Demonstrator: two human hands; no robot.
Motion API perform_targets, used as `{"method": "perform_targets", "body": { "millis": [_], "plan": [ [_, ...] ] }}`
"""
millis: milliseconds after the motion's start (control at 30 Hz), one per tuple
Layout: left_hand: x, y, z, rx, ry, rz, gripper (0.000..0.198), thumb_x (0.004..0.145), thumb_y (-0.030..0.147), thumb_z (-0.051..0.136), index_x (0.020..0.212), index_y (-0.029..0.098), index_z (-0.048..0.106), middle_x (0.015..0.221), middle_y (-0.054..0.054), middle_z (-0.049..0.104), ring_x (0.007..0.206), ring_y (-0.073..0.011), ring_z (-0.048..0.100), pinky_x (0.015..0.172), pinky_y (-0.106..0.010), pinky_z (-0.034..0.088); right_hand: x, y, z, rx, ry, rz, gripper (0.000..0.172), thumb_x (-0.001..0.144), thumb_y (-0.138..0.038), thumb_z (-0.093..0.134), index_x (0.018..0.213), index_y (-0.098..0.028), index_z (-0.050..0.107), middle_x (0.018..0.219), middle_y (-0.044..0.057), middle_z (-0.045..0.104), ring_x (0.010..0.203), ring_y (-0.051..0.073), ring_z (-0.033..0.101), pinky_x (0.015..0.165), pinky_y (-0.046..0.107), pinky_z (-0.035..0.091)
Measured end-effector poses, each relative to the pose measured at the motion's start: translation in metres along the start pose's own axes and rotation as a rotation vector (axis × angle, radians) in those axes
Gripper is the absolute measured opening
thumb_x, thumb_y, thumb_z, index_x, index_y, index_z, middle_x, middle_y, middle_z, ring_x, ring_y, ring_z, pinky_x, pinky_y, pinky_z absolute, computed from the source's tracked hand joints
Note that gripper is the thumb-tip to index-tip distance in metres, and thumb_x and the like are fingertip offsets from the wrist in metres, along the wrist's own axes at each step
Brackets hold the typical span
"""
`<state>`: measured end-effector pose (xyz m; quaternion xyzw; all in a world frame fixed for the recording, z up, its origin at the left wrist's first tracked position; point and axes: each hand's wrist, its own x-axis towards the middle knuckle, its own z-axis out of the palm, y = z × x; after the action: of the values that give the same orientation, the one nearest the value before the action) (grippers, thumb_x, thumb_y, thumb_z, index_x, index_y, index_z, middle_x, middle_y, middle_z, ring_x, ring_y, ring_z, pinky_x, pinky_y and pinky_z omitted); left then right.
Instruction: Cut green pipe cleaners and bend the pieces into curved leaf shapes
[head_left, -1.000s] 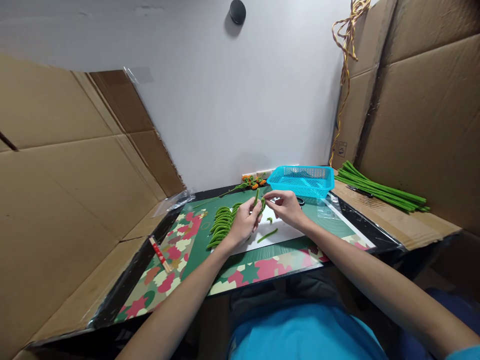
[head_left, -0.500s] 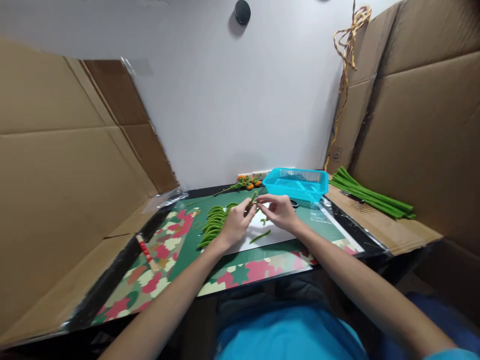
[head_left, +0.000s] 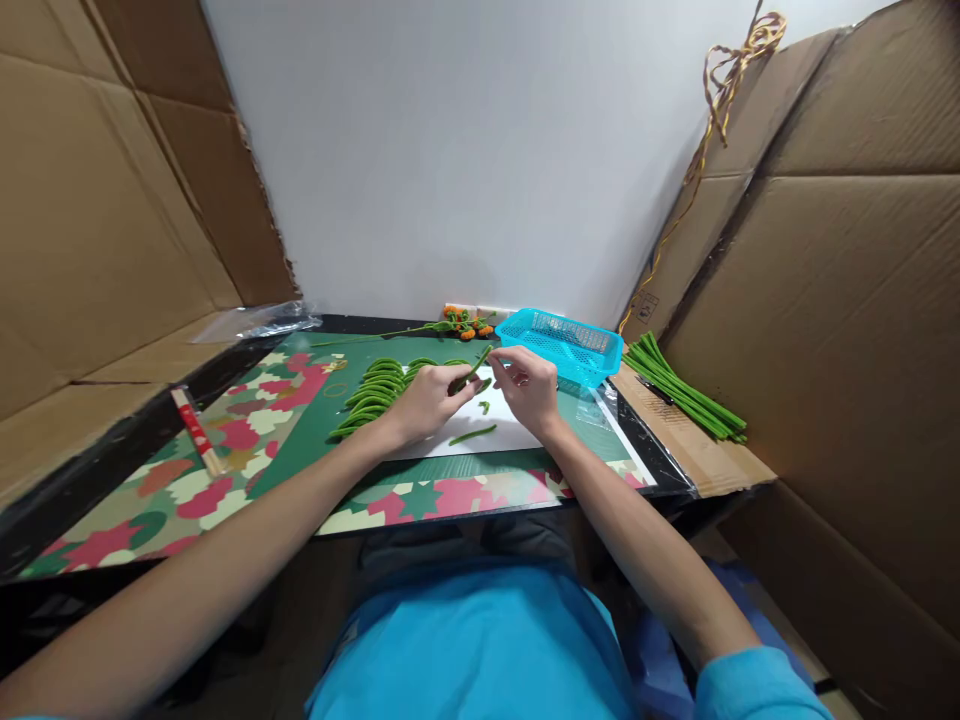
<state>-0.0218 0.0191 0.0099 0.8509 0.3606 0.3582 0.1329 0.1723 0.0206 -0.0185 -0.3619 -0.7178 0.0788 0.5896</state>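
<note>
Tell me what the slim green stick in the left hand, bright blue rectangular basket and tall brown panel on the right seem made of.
The slim green stick in the left hand may be matt, fuzzy fibre, judging by its soft edges; any core is hidden. The blue basket seems slightly glossy plastic, with perforated walls. The brown panel is probably matt cardboard, showing straight creases.

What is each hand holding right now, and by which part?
The left hand grips a green pipe cleaner by its lower part, the upper end sticking out. Whether the right hand holds anything cannot be told.
</note>
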Motion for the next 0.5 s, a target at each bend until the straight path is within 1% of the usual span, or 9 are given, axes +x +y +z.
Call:
{"method": "perform_targets", "body": {
  "millis": [100, 167, 233, 300, 400, 500],
  "plan": [
    [0.0, -0.002, 0.002, -0.042, 0.07, -0.023, 0.036, 0.099, 0.044, 0.054, 0.073, 0.021, 0.058, 0.061, 0.003, 0.051, 0.056, -0.0142, 0.044, 0.059, -0.028, 0.031, -0.001, -0.002, -0.002, -0.016, -0.058, 0.034, 0.037, 0.102, -0.053, 0.055, 0.1, -0.023, 0.076, 0.101, 0.01, 0.077, 0.068, 0.018, 0.07, 0.059, 0.03, 0.057],
    [-0.001, -0.002, 0.001, -0.05, 0.085, -0.044, 0.035, 0.099, 0.043, 0.055, 0.073, 0.021, 0.059, 0.062, 0.002, 0.057, 0.057, -0.0147, 0.048, 0.059, -0.027, 0.033, -0.003, -0.002, -0.002, -0.042, -0.089, 0.013, 0.035, 0.102, -0.053, 0.056, 0.099, -0.023, 0.075, 0.1, 0.009, 0.076, 0.067, 0.017, 0.069, 0.059, 0.03, 0.055],
    [-0.002, 0.0, -0.002, -0.068, 0.06, -0.066, 0.032, 0.101, 0.043, 0.053, 0.079, 0.021, 0.062, 0.068, 0.001, 0.067, 0.057, -0.0152, 0.053, 0.06, -0.027, 0.036, -0.004, -0.003, -0.001, -0.058, -0.111, -0.017, 0.032, 0.102, -0.051, 0.058, 0.099, -0.023, 0.074, 0.101, 0.008, 0.076, 0.067, 0.017, 0.068, 0.059, 0.029, 0.053],
    [-0.005, 0.003, -0.004, -0.082, 0.007, -0.08, 0.029, 0.103, 0.043, 0.05, 0.088, 0.022, 0.064, 0.074, 0.001, 0.073, 0.055, -0.0148, 0.056, 0.061, -0.026, 0.038, -0.005, -0.002, -0.001, -0.063, -0.121, -0.042, 0.029, 0.103, -0.048, 0.059, 0.1, -0.024, 0.073, 0.102, 0.007, 0.076, 0.069, 0.016, 0.068, 0.06, 0.029, 0.052],
    [-0.007, 0.008, -0.005, -0.086, -0.041, -0.087, 0.028, 0.105, 0.044, 0.049, 0.092, 0.022, 0.063, 0.073, 0.002, 0.073, 0.051, -0.0141, 0.055, 0.061, -0.026, 0.039, -0.006, 0.0, -0.001, -0.071, -0.104, -0.075, 0.024, 0.104, -0.043, 0.059, 0.099, -0.023, 0.072, 0.098, 0.006, 0.075, 0.07, 0.017, 0.067, 0.063, 0.029, 0.051],
    [-0.006, 0.008, -0.004, -0.078, -0.022, -0.076, 0.028, 0.103, 0.043, 0.052, 0.087, 0.022, 0.062, 0.069, 0.002, 0.07, 0.052, -0.0141, 0.054, 0.061, -0.026, 0.037, -0.006, 0.001, 0.0, -0.107, -0.103, -0.11, 0.023, 0.106, -0.039, 0.056, 0.098, -0.023, 0.07, 0.096, 0.006, 0.073, 0.073, 0.017, 0.068, 0.065, 0.028, 0.049]
  ]
}}
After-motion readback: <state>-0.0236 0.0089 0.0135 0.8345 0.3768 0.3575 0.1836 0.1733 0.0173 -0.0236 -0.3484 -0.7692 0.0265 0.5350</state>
